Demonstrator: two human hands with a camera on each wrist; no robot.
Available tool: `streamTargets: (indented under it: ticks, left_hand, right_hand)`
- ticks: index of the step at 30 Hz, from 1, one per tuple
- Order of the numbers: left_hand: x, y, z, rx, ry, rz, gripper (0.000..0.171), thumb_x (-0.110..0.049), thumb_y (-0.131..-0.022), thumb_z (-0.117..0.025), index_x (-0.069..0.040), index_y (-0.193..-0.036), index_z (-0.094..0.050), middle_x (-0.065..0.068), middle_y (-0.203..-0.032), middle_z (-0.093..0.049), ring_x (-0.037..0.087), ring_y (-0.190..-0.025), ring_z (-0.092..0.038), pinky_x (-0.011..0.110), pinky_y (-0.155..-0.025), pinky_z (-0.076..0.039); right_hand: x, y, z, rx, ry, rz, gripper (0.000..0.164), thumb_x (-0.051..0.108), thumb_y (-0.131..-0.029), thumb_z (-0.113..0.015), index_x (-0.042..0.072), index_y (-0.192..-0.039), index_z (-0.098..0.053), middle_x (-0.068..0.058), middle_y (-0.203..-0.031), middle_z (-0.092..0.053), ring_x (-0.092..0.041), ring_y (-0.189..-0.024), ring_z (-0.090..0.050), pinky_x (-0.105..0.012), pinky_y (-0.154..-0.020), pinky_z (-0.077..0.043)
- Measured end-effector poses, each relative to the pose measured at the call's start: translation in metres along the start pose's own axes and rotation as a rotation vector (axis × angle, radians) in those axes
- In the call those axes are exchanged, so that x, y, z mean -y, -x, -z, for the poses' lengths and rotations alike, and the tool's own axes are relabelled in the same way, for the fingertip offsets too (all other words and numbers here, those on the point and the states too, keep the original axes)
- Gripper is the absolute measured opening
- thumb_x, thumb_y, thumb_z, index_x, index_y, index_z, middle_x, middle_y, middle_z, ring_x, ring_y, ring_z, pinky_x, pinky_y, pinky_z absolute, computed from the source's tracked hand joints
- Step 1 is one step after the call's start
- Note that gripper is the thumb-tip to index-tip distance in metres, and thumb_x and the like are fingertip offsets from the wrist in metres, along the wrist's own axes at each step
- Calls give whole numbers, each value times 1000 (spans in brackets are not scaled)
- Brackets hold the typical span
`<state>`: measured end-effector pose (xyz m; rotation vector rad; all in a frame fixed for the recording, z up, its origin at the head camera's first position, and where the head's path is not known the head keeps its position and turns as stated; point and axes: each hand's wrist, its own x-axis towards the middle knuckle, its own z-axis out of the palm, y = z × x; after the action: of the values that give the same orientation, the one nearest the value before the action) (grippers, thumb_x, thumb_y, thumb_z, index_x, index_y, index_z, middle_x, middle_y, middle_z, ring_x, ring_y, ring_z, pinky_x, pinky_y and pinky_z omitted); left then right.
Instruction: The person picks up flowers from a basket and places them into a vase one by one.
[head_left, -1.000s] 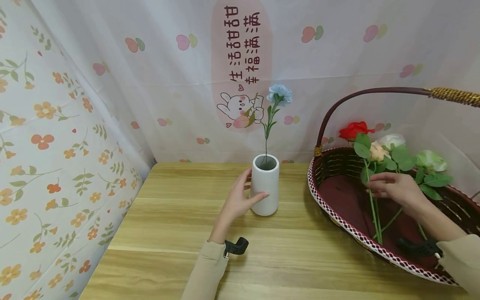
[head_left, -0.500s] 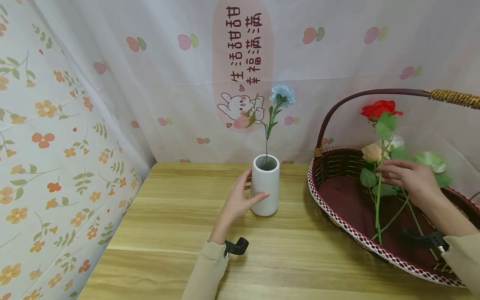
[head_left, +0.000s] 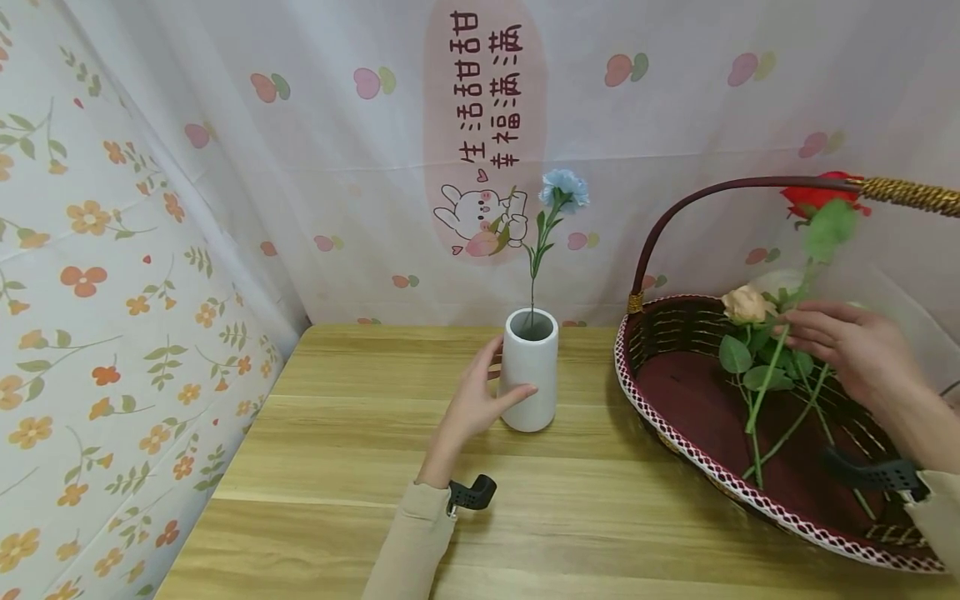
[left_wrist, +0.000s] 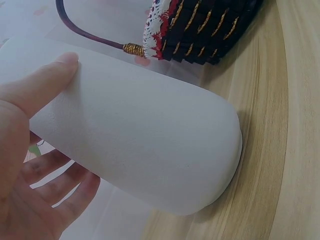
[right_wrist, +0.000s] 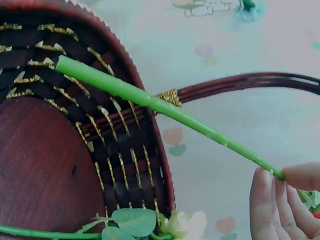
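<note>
My left hand (head_left: 476, 392) grips the side of a white vase (head_left: 530, 375) that stands upright on the table; in the left wrist view its thumb (left_wrist: 50, 82) lies along the vase wall. One light blue carnation (head_left: 564, 190) rises from the vase mouth. Over the basket, my right hand (head_left: 851, 346) pinches the green stem of a red rose (head_left: 817, 200). The rose's bloom is up by the basket handle and partly behind it. In the right wrist view the cut end of the stem (right_wrist: 100, 80) points away from the fingertips.
A dark red woven basket (head_left: 701, 475) with a white lace rim and a tall arched handle (head_left: 720, 187) stands on the right of the wooden table (head_left: 337, 500). Inside lie a peach rose (head_left: 746, 304) and other stemmed flowers. Patterned curtains hang behind and at left.
The right hand has lifted the red rose up and to the right, its stem clear of the other stems' lower ends. The left hand and vase stay in place.
</note>
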<state>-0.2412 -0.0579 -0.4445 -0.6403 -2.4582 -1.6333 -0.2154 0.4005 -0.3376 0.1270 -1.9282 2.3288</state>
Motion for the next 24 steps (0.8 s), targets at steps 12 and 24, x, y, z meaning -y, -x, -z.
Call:
streamTargets:
  ticks: [12, 24]
  left_hand:
    - [0, -1, 0, 6, 0, -12, 85, -34, -85, -83, -20, -155, -36, 4, -144, -50, 22, -128, -51, 40, -104, -49]
    - [-1, 1, 1, 5, -4, -7, 85, -37, -85, -83, -21, -155, -36, 3, -145, -49, 21, -128, -51, 38, -104, -49]
  right_hand:
    - [6, 9, -21, 43, -77, 22, 24, -7, -101, -51, 6, -104, -72, -4, -95, -74, -14, -82, -73, -24, -72, -60]
    - [0, 20, -45, 138, -130, -3, 29, -8, -102, -48, 8, -119, -66, -3, -106, -72, -16, -89, -73, -25, -76, -60]
